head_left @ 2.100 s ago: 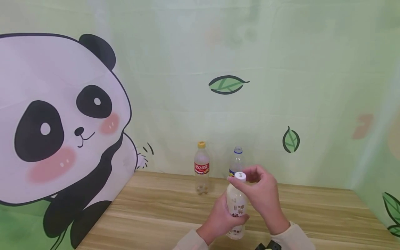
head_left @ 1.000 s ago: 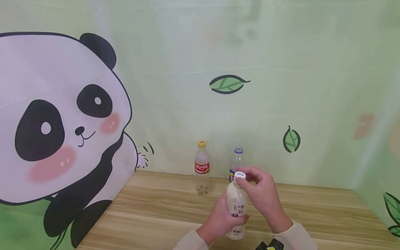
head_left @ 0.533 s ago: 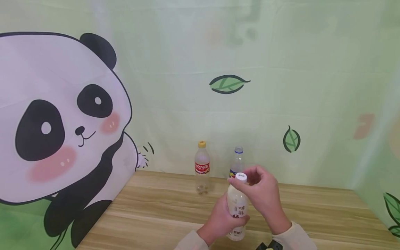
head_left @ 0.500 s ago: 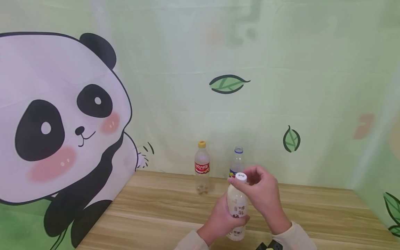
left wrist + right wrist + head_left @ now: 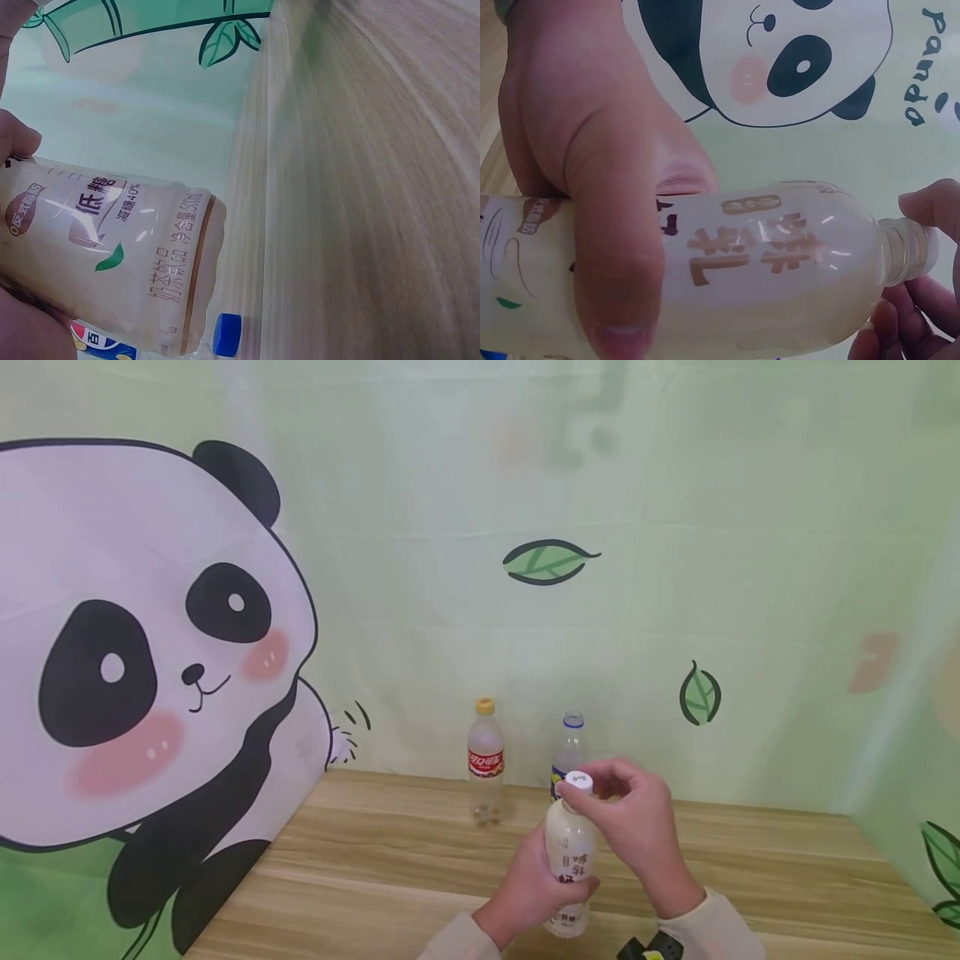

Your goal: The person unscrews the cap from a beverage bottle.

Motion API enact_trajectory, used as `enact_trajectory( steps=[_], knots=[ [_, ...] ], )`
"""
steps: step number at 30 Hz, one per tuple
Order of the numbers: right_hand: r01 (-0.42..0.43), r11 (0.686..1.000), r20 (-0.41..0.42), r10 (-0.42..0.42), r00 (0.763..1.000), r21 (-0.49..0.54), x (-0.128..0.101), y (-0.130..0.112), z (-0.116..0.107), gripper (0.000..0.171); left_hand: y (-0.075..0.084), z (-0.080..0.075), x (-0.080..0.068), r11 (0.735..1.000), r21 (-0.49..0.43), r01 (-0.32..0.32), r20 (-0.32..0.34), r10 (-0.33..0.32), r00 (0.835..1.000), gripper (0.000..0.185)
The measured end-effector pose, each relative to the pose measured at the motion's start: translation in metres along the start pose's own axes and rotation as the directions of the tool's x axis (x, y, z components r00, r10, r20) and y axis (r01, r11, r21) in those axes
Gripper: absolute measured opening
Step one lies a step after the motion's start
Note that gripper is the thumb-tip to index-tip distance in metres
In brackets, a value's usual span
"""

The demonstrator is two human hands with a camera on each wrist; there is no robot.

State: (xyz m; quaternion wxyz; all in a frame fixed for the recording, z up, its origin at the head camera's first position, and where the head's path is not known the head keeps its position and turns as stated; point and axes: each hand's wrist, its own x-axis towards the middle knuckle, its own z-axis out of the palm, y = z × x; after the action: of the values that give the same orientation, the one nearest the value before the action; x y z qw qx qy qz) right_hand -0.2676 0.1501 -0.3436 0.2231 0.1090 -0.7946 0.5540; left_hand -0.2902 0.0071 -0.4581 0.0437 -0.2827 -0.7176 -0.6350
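Note:
My left hand (image 5: 528,877) wraps round the body of a milk tea bottle (image 5: 567,839), its thumb across the front. The printed label shows close up in the left wrist view, and the bottle's base points toward the tabletop. At the bottle's top, my right hand (image 5: 637,814) pinches the white cap (image 5: 579,781) between thumb and fingers. In the right wrist view the cap (image 5: 932,247) sits at the neck, with fingers on both sides of it. Whether the cap is loose cannot be told.
Behind stand a clear cola bottle (image 5: 486,764) with a yellow cap and an uncapped clear bottle (image 5: 572,743) with a blue label, partly hidden. A blue cap (image 5: 227,334) shows in the left wrist view. The wooden table (image 5: 360,860) meets a panda-printed backdrop.
The right thumb and fingers have shifted back and forth round the white cap, and the print on its top has turned. The left hand and the bottle have barely moved.

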Motion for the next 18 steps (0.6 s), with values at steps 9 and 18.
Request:
enact_trajectory(
  steps=[9, 18],
  knots=[
    [0.043, 0.999, 0.03, -0.044, 0.999, 0.023, 0.0002, 0.001, -0.0018, 0.027, 0.0008, 0.0009, 0.0003, 1.0, 0.009, 0.023, 0.006, -0.023, 1.0, 0.064],
    [0.042, 0.999, 0.02, -0.043, 0.999, 0.023, 0.0004, 0.0048, -0.0034, 0.027, -0.0016, 0.003, 0.0019, 1.0, 0.012, 0.018, -0.005, -0.018, 1.0, 0.065]
  ],
)
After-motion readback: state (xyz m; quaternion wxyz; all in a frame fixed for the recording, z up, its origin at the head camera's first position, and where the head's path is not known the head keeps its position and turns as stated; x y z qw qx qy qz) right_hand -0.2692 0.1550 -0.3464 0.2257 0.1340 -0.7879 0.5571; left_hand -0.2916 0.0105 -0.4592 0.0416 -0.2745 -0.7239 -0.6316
